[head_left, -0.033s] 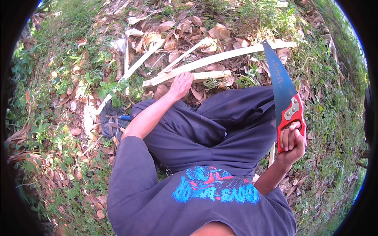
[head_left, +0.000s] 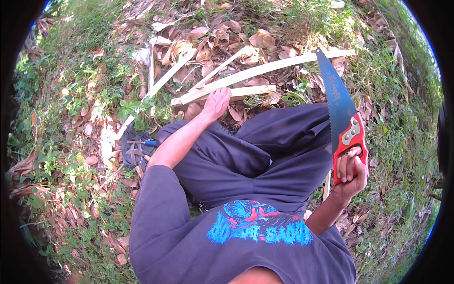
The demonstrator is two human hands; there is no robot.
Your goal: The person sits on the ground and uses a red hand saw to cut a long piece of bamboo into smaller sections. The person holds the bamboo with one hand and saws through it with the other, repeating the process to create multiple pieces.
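My right hand [head_left: 349,170] is closed around the red handle of a handsaw [head_left: 339,102]. Its dark, toothed blade points away from me, and the tip overlaps the far right part of a long, pale wooden strip [head_left: 265,67]. Stretched forward over my bent leg, my left hand [head_left: 218,102] is closed on the near left part of that strip, with its fingertips partly hidden. Under the strip's left end lies a shorter wooden piece [head_left: 253,90], which the left hand also seems to touch.
More pale strips [head_left: 171,73] lie among dry leaves to the far left. Beside my left knee, a blue-handled tool [head_left: 149,142] and other hand tools rest on a dark cloth or bag [head_left: 126,158]. My crossed legs [head_left: 283,137] fill the middle. Grass and leaf litter surround me.
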